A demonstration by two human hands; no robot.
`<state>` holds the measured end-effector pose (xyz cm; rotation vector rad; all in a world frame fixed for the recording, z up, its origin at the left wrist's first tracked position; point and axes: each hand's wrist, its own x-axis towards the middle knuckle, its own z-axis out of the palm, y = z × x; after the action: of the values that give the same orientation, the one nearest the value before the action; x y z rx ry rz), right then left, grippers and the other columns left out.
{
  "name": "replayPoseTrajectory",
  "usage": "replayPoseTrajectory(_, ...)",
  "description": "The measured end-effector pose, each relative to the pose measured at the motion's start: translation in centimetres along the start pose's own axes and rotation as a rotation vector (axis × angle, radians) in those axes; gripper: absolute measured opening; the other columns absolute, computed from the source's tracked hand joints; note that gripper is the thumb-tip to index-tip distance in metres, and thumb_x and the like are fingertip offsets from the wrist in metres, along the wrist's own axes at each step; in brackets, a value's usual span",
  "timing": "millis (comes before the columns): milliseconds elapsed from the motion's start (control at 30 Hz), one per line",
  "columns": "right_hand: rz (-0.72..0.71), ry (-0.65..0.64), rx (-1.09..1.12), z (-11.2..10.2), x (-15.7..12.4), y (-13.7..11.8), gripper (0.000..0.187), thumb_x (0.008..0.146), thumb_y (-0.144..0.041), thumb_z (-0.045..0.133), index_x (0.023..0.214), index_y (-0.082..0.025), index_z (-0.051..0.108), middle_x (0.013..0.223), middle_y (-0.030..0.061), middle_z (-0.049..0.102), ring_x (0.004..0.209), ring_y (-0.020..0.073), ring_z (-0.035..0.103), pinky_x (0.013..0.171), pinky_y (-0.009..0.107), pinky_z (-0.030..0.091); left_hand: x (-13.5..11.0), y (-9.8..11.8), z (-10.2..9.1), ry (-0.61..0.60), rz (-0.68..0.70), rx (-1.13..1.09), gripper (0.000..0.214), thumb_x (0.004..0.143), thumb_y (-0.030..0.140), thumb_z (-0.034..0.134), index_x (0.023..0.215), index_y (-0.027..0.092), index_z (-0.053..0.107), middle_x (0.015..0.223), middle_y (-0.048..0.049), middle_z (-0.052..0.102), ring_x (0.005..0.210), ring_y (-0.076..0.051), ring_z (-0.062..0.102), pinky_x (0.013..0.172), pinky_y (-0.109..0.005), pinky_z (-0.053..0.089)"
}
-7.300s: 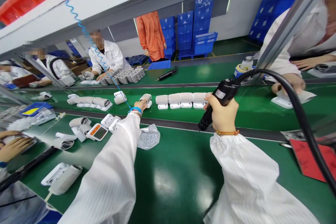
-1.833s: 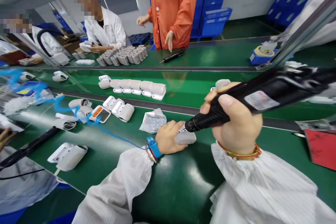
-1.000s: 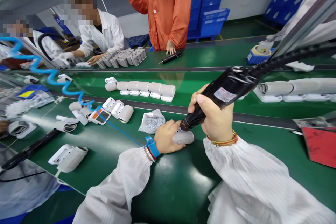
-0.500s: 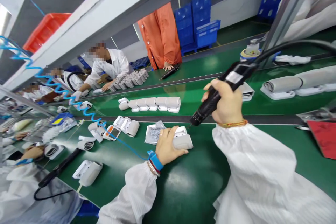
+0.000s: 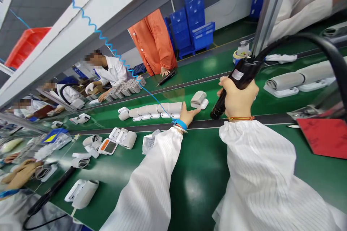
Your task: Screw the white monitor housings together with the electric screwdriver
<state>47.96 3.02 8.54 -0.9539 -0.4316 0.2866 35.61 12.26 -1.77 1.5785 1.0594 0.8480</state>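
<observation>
My right hand [image 5: 240, 97] is wrapped around a black electric screwdriver [image 5: 245, 70], its tip angled down over the near edge of the green conveyor. My left hand [image 5: 189, 115] reaches over the conveyor with thumb and fingers spread. Its fingertips are at the white base of a wrist blood pressure monitor [image 5: 199, 100] with a rolled grey cuff; whether they touch it I cannot tell. Left of that hand, several similar monitors [image 5: 155, 110] stand in a row on the belt. A blue wrist strap [image 5: 180, 124] with a coiled cord is on my left wrist.
On the green bench lie more cuffed monitors [image 5: 82, 193], one with a screen and orange buttons [image 5: 108, 147], and a clear bag [image 5: 148, 142] partly behind my sleeve. A red sheet [image 5: 324, 137] lies at right. Co-workers sit across the belt; a person in orange [image 5: 154, 43] stands there.
My left hand has moved from the bench up to the conveyor, and the monitor it held now sits on the belt with the fingers apart. The screwdriver has swung more upright.
</observation>
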Motion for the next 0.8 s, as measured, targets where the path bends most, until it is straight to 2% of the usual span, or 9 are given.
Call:
replayPoseTrajectory(100,-0.007,-0.008,0.031,0.2,-0.3,-0.4,0.024,0.061,-0.026,0.073,0.072,-0.019,0.053,0.060,-0.0057,0.057,0.040,0.0099,0.051,0.039,0.024,0.041,-2.2,-0.2,-2.2,0.001,0.160,0.203,0.069,0.079,0.029,0.072,0.139,0.014,0.041,0.127,-0.0174,0.057,0.103,-0.023,0.063,0.085,-0.033,0.052)
replayPoseTrajectory(167,-0.010,-0.022,0.058,0.4,-0.7,-0.6,0.024,0.060,-0.026,0.072,0.071,-0.019,0.052,0.060,-0.0059,0.057,0.040,0.0096,0.051,0.039,0.024,0.040,-5.2,-0.5,-5.6,0.042,0.341,0.442,0.038,0.082,0.025,0.067,0.118,0.017,0.059,0.108,-0.0108,0.065,0.091,-0.020,0.063,0.081,-0.032,0.052)
replayPoseTrajectory(233,-0.005,-0.050,0.085,0.8,-1.5,-0.9,0.023,0.060,-0.026,0.072,0.070,-0.018,0.053,0.060,-0.0053,0.057,0.041,0.0097,0.051,0.039,0.025,0.041,-8.5,-1.0,-9.6,0.144,0.449,0.666,0.009,0.087,0.024,0.060,0.093,0.018,0.064,0.088,-0.0049,0.066,0.080,-0.017,0.061,0.080,-0.031,0.050)
replayPoseTrajectory(300,0.003,-0.085,0.107,1.4,-2.5,-1.2,0.021,0.059,-0.026,0.072,0.068,-0.018,0.054,0.060,-0.0040,0.058,0.041,0.0101,0.051,0.039,0.026,0.042,-11.3,-2.0,-13.2,0.212,0.392,0.868,0.010,0.089,0.023,0.056,0.085,0.018,0.064,0.080,-0.0038,0.066,0.077,-0.017,0.060,0.078,-0.031,0.048)
replayPoseTrajectory(367,0.010,-0.129,0.120,1.9,-3.7,-1.4,0.019,0.059,-0.027,0.072,0.066,-0.019,0.056,0.060,-0.0032,0.058,0.041,0.0109,0.051,0.039,0.027,0.042,-13.3,-3.0,-15.4,0.200,0.273,1.073,0.008,0.087,0.021,0.059,0.086,0.018,0.066,0.079,-0.0048,0.068,0.082,-0.020,0.061,0.079,-0.034,0.046)
replayPoseTrajectory(433,0.009,-0.177,0.134,2.3,-5.1,-1.6,0.018,0.059,-0.028,0.073,0.062,-0.019,0.058,0.058,-0.0028,0.057,0.041,0.0116,0.051,0.040,0.027,0.040,-14.2,-3.8,-16.2,0.141,0.194,1.236,0.009,0.085,0.022,0.063,0.090,0.018,0.068,0.085,-0.0071,0.070,0.091,-0.024,0.061,0.082,-0.038,0.044)
replayPoseTrajectory(500,0.011,-0.234,0.147,2.7,-6.4,-1.6,0.018,0.060,-0.029,0.073,0.060,-0.019,0.059,0.058,-0.0021,0.057,0.041,0.0123,0.051,0.041,0.028,0.041,-14.4,-4.2,-16.0,0.092,0.183,1.317,0.011,0.086,0.025,0.062,0.090,0.018,0.070,0.089,-0.0095,0.071,0.095,-0.027,0.060,0.082,-0.040,0.041)
replayPoseTrajectory(667,-0.009,-0.372,0.157,3.2,-9.5,-1.6,0.014,0.062,-0.028,0.074,0.061,-0.019,0.063,0.058,-0.0009,0.058,0.043,0.0129,0.053,0.045,0.029,0.043,-14.2,-4.7,-15.4,0.113,0.199,1.266,0.022,0.092,0.024,0.052,0.078,0.017,0.068,0.086,-0.0115,0.068,0.090,-0.027,0.059,0.080,-0.041,0.038)
replayPoseTrajectory(800,-0.015,-0.407,0.189,3.4,-10.9,-1.7,0.014,0.062,-0.028,0.072,0.061,-0.018,0.062,0.062,-0.0005,0.059,0.044,0.0126,0.053,0.041,0.028,0.042,-14.5,-5.1,-15.5,0.156,0.234,1.206,0.025,0.094,0.029,0.051,0.078,0.017,0.066,0.086,-0.0118,0.066,0.089,-0.027,0.057,0.080,-0.041,0.037)
